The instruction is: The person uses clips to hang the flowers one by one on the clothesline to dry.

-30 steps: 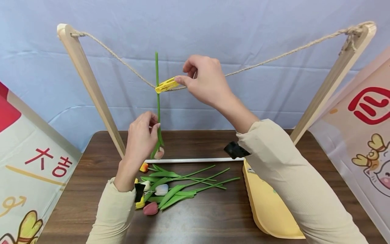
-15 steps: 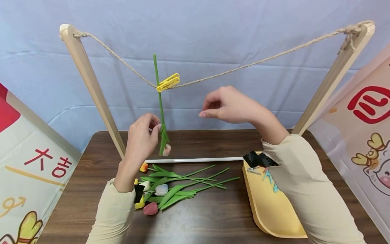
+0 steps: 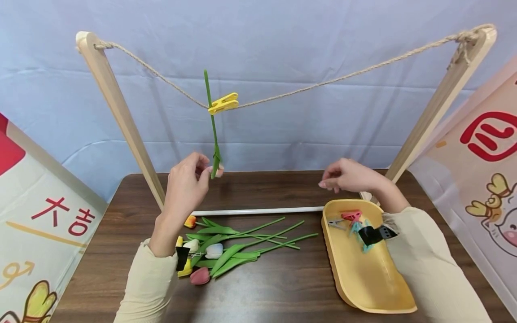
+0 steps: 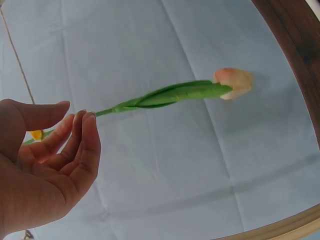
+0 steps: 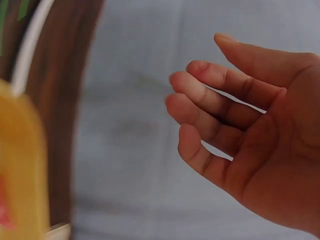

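Note:
An artificial tulip (image 3: pixel 216 154) with a pale pink bloom (image 4: pixel 237 84) hangs head down from the twine rope (image 3: pixel 303 93). A yellow clothespin (image 3: pixel 223 104) clips its green stem to the rope. Beside the lower leaves is my left hand (image 3: pixel 186 183), its fingers loosely bent. In the left wrist view thumb and fingers stand apart, and the stem passes behind the fingertips. My right hand (image 3: pixel 351 175) is over the back of the table near the yellow tray (image 3: pixel 375 291). Its fingers are relaxed and nothing is in them (image 5: pixel 225 110).
Several tulips (image 3: pixel 232 260) lie on the wooden table, blooms to the left. Inside the tray are a red clothespin (image 3: pixel 351 215), a grey clothespin (image 3: pixel 335 223) and teal ones (image 3: pixel 366 246). Wooden posts (image 3: pixel 117 112) carry the rope, with a white bar (image 3: pixel 258 211) low between them.
My right hand has let go of the yellow clothespin and moved down and right toward the tray. The tulip swings free beside my left hand, which stays nearly in place.

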A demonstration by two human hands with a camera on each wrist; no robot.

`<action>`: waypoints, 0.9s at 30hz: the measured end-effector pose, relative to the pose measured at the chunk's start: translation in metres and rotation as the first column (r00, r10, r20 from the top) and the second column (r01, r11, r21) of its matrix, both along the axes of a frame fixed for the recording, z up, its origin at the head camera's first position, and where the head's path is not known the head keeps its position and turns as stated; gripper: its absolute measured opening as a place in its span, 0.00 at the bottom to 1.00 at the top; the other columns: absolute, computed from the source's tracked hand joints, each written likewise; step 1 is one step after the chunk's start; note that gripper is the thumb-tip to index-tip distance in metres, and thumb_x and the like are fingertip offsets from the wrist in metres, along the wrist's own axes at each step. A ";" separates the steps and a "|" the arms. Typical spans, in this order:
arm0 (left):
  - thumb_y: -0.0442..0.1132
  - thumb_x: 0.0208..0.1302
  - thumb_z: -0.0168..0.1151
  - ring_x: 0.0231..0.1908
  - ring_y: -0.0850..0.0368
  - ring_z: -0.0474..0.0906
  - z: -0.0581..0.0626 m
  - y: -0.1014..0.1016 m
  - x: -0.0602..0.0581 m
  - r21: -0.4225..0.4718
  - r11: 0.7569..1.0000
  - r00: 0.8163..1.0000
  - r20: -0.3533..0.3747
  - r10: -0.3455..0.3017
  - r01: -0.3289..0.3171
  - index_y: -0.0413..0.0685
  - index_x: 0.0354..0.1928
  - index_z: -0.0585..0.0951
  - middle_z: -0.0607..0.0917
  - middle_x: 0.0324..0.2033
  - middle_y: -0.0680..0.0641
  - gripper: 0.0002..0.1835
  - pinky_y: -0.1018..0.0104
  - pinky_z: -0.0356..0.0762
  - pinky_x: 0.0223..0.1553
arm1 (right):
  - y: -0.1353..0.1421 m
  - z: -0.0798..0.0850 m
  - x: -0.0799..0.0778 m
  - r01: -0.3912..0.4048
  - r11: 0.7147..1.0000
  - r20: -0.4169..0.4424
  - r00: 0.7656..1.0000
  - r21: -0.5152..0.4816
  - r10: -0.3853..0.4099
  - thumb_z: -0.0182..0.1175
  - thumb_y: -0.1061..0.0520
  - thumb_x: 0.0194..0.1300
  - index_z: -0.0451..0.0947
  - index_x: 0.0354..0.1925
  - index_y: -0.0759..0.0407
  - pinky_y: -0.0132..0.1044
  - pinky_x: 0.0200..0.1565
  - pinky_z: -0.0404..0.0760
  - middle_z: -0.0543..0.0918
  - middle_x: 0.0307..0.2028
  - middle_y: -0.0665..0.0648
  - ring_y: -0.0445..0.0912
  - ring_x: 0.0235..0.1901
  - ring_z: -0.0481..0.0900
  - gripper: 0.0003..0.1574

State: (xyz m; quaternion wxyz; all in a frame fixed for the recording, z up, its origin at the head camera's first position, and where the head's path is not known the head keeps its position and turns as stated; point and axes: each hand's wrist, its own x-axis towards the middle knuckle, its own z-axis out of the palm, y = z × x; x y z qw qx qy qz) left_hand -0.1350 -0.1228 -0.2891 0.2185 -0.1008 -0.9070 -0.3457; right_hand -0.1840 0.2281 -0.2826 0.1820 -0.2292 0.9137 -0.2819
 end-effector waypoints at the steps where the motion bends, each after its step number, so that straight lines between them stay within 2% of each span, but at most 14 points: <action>1: 0.33 0.60 0.59 0.26 0.51 0.76 0.000 0.000 0.000 0.000 1.000 1.000 0.005 -0.001 0.001 0.37 0.36 0.76 0.79 0.27 0.44 0.05 0.57 0.72 0.31 | 0.007 -0.009 0.000 0.016 1.000 0.023 1.000 -0.002 -0.016 0.57 0.58 0.63 0.79 0.28 0.60 0.34 0.21 0.68 0.77 0.19 0.55 0.44 0.19 0.73 0.09; 4: 0.33 0.61 0.58 0.26 0.50 0.76 -0.001 -0.001 0.002 0.002 1.000 1.000 0.019 0.001 -0.001 0.38 0.36 0.76 0.79 0.27 0.44 0.05 0.56 0.73 0.31 | 0.028 -0.036 0.000 0.053 0.998 0.074 0.996 -0.026 -0.051 0.56 0.60 0.63 0.79 0.29 0.63 0.36 0.22 0.71 0.77 0.19 0.55 0.45 0.19 0.73 0.08; 10: 0.34 0.62 0.58 0.26 0.51 0.76 -0.003 -0.001 0.003 -0.004 1.000 1.000 0.028 0.003 -0.003 0.38 0.37 0.77 0.80 0.27 0.44 0.06 0.57 0.72 0.30 | 0.056 -0.089 0.007 0.138 0.988 0.203 0.972 -0.074 -0.120 0.50 0.70 0.59 0.77 0.30 0.70 0.37 0.19 0.70 0.77 0.20 0.58 0.47 0.17 0.72 0.08; 15: 0.34 0.62 0.57 0.26 0.51 0.76 -0.004 -0.002 0.004 0.001 1.000 0.999 0.041 -0.007 0.007 0.37 0.37 0.77 0.80 0.27 0.44 0.06 0.57 0.73 0.30 | 0.066 -0.123 0.019 0.165 0.985 0.201 0.968 -0.051 -0.152 0.51 0.70 0.58 0.77 0.28 0.71 0.40 0.19 0.72 0.78 0.22 0.59 0.53 0.18 0.75 0.08; 20: 0.34 0.62 0.57 0.25 0.51 0.76 -0.006 -0.003 0.003 -0.006 1.000 0.999 0.045 -0.014 0.014 0.36 0.37 0.77 0.80 0.27 0.44 0.06 0.57 0.72 0.29 | 0.068 -0.142 0.028 0.174 0.982 0.156 0.974 -0.069 -0.162 0.54 0.72 0.56 0.75 0.25 0.70 0.41 0.17 0.74 0.77 0.20 0.57 0.52 0.15 0.74 0.05; 27: 0.34 0.61 0.59 0.24 0.52 0.75 -0.007 -0.004 0.004 -0.013 1.000 0.999 0.041 -0.014 0.015 0.38 0.36 0.77 0.80 0.26 0.45 0.05 0.58 0.72 0.28 | 0.066 -0.149 0.033 0.187 0.982 0.119 0.976 -0.040 -0.181 0.54 0.74 0.54 0.75 0.22 0.68 0.34 0.16 0.70 0.74 0.16 0.55 0.46 0.12 0.70 0.08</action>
